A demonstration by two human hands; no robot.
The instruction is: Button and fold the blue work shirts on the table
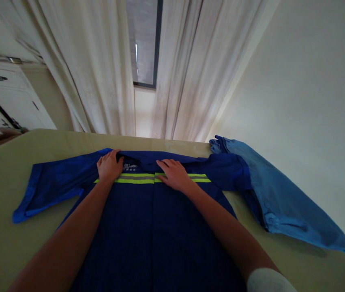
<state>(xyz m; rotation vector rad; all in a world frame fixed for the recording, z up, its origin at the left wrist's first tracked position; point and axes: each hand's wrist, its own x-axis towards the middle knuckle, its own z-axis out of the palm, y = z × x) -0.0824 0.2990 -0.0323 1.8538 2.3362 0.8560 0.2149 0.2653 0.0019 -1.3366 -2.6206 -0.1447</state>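
A dark blue work jacket [148,231] with a yellow-green reflective stripe [136,178] across the chest lies spread front-up on a pale green table [5,235]. My left hand [109,167] rests on the jacket's left chest near the collar, fingers curled over the fabric edge. Flat on the right chest, on the stripe, lies my right hand [174,174] with its fingers stretched out. Both sleeves are spread sideways; the left sleeve [50,184] reaches toward the table's left side.
A lighter blue garment [281,198] lies heaped at the table's right side, hanging past the edge. White curtains [99,69] and a window stand behind the table. A white cabinet [5,97] is at the far left. A plain wall fills the right.
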